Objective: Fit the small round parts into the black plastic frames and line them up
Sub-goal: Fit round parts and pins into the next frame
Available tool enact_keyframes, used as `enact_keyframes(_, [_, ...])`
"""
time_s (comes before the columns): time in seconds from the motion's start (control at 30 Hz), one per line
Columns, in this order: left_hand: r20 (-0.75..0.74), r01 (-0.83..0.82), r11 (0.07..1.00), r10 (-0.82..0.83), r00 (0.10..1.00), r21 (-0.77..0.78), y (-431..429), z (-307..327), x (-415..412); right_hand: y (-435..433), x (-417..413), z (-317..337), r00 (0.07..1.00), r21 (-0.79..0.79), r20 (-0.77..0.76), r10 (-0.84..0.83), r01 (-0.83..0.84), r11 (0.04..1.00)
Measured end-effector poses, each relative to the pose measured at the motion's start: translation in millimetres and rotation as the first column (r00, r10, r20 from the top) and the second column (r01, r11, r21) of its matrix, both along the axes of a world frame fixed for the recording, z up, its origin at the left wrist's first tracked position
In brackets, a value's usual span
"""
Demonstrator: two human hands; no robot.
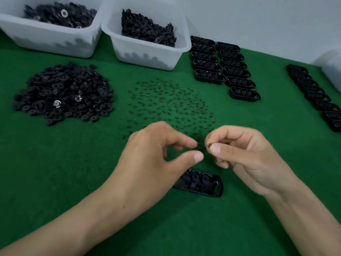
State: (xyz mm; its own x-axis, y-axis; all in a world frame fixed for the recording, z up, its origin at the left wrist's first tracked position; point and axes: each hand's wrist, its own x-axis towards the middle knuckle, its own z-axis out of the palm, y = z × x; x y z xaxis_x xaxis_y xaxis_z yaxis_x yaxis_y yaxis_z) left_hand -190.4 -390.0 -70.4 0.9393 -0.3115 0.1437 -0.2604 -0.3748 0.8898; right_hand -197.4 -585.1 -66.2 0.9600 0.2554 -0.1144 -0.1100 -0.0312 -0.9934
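A black plastic frame (pixel 203 183) lies on the green mat just below my hands, with round black parts sitting in its pockets; my left hand covers its left end. My right hand (pixel 239 156) pinches a tiny dark spring (pixel 209 145) between thumb and forefinger. My left hand (pixel 153 159) hovers beside it, thumb and forefinger curved toward each other with a gap between them and nothing in it. Many small springs (pixel 169 104) lie scattered on the mat beyond my hands. A heap of round black parts (pixel 64 93) sits at the left.
Two translucent bins (pixel 46 39) (pixel 147 50) of black parts stand at the back. Two rows of filled black frames (pixel 225 67) lie back right, and a further line of frames (pixel 315 97) runs along the right edge beside another bin (pixel 332 71).
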Motion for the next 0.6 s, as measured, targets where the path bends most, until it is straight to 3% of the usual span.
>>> enact_keyframes(0.17, [-0.295, 0.014, 0.955, -0.105, 0.95, -0.297, -8.6, 8.7, 12.0, 14.8, 0.6, 0.6, 0.989, 0.031, 0.117, -0.085, 0.082, 0.996])
enact_keyframes(0.33, [-0.47, 0.041, 0.903, -0.26, 0.844, -0.427, -2.8, 11.6, 22.6, 21.2, 0.9, 3.6, 0.907, -0.158, 0.41, -0.093, 0.171, 0.972])
enact_keyframes(0.5, [-0.455, 0.124, 0.926, -0.288, 0.843, -0.356, 6.8, 11.9, 26.2, 21.4, -3.1, 5.9, 0.88, -0.286, 0.474, -0.011, 0.166, 0.944])
enact_keyframes(0.53, [-0.398, 0.145, 0.953, -0.246, 0.884, -0.268, 10.3, 10.1, 24.8, 21.3, -4.5, 3.4, 0.888, -0.319, 0.46, 0.009, 0.155, 0.935])
enact_keyframes(0.6, [-0.173, 0.187, 0.98, -0.173, 0.97, 0.067, 19.2, 2.5, 19.4, 20.1, -8.5, -4.0, 0.887, -0.454, 0.454, 0.079, 0.154, 0.878])
